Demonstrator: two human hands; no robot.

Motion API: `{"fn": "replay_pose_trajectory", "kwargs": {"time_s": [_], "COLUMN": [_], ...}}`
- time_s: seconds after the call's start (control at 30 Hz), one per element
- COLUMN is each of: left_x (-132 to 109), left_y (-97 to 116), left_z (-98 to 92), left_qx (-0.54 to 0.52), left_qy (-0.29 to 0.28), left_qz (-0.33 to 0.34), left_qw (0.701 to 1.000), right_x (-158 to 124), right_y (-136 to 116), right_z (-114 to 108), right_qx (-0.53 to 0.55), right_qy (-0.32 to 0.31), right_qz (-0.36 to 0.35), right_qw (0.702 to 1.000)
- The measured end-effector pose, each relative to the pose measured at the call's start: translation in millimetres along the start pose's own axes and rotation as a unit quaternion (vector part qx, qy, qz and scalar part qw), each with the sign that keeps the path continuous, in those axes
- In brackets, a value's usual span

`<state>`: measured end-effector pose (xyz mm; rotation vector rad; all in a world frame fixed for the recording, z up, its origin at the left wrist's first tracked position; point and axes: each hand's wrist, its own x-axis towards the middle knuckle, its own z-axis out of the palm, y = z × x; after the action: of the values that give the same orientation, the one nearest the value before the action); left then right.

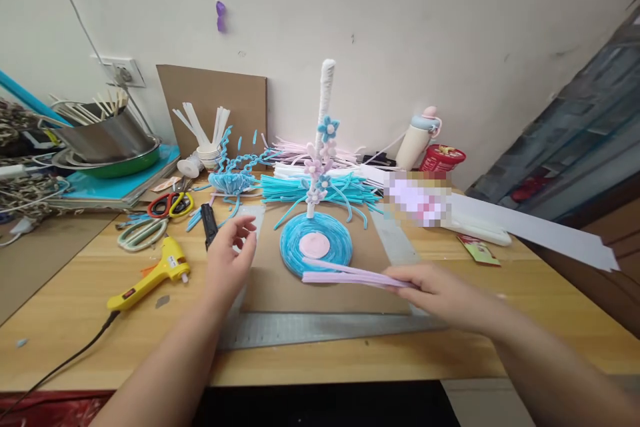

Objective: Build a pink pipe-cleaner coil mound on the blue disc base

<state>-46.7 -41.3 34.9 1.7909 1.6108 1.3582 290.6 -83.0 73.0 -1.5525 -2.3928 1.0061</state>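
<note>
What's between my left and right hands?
In the head view, the pink-centred blue disc on brown cardboard, with lilac pipe cleaners extending from your right hand over its near part, short of your left hand.

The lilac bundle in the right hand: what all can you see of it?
The lilac bundle is a handful of slim strips that look fuzzy, like pipe cleaners; how many is unclear. The right hand pinches one end. The other end points left, with at least one strip splayed apart, and overlaps the blue disc in this view; whether they touch is unclear.
</note>
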Motion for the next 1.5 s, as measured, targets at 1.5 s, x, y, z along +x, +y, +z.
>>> {"fn": "replay_pose_trajectory", "kwargs": {"time_s": [1.5], "left_x": [-70.0], "left_y": [12.6], "left_z": [4.4], "left_qx": [0.159], "left_qy": [-0.209], "left_qz": [0.039], "left_qw": [0.964], "right_x": [39.5], "right_y": [23.9], "right_z": [6.4], "right_qx": [-0.090], "right_qy": [-0.077], "right_qz": [-0.097], "right_qw": [0.988]}}
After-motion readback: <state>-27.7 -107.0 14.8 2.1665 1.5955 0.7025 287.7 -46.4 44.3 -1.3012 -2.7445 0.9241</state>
